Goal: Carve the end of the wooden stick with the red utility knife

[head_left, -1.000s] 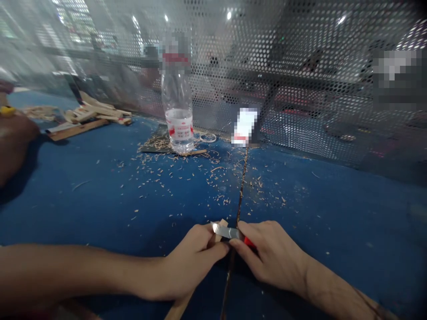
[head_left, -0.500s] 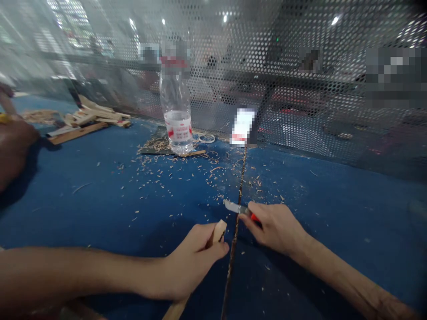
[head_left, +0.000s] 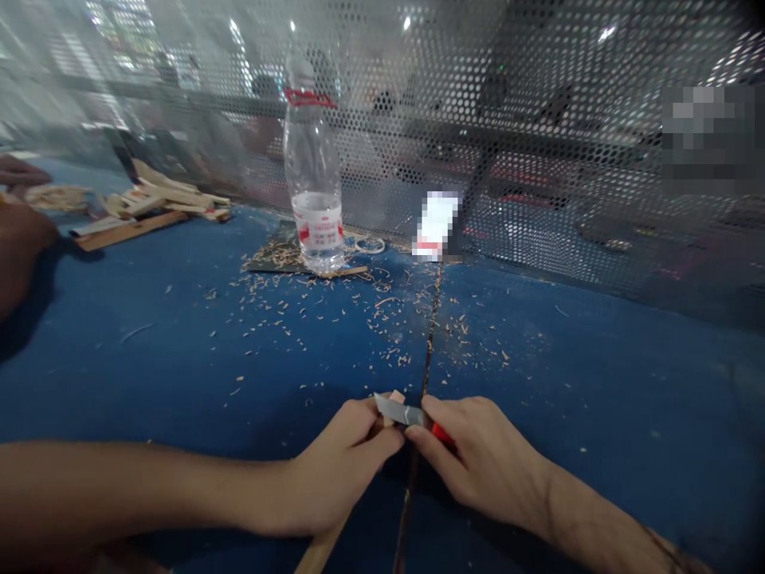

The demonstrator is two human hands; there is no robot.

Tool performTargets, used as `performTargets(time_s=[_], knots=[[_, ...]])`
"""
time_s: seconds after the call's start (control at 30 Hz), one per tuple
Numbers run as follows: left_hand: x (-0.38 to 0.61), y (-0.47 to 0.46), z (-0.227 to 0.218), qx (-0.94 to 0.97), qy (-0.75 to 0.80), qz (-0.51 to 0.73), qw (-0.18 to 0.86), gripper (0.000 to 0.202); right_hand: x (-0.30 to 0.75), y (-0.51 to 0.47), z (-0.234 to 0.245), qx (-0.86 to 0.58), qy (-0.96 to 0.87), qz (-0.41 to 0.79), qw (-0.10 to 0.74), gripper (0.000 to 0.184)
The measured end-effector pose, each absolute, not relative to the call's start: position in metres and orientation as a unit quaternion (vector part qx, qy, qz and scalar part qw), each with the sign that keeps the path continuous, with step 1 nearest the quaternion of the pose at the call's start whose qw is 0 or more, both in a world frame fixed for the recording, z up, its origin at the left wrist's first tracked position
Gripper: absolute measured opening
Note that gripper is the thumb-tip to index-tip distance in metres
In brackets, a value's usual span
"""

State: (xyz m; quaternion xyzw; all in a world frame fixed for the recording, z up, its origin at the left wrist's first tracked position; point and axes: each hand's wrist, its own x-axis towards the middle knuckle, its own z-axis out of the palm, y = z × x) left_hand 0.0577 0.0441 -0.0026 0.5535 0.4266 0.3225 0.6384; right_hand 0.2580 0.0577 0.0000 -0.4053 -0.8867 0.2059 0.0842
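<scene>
Head camera: the left hand (head_left: 343, 470) curls closed around a pale wooden stick (head_left: 319, 550), its squared end just above the fingers. The right hand (head_left: 490, 462) pinches a red-handled craft knife (head_left: 406, 414), its steel blade against that end, above a blue workbench (head_left: 179, 359) scattered with wood shavings (head_left: 382, 319).

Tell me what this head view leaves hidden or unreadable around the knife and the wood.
In the head view:
- The craft knife's handle: mostly hidden by the right hand.
- The wooden stick: its middle is hidden by the left hand, and its lower end is cut off by the bottom edge.
- The upright object behind the shavings: pixelated, so unidentifiable.
- Another person's hand: cut off by the left edge.
</scene>
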Motion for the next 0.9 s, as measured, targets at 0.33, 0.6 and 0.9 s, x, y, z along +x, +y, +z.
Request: performTargets(time_s=[0.33,0.6,0.9], knots=[[0.056,0.042,-0.014,0.535,0.487,0.277,0.632,0.027,0.265,0.067,-0.011,-0.394,-0.908,0.106,0.096,0.043],[0.057,0.039,-0.012,0.571,0.491,0.299,0.585,0.027,0.278,0.081,-0.020,-0.370,-0.922,-0.039,0.106,0.051],[0.053,0.039,-0.010,0.588,0.465,0.302,0.589,0.027,0.288,0.099,-0.013,-0.514,-0.850,-0.016,0.113,0.043]])
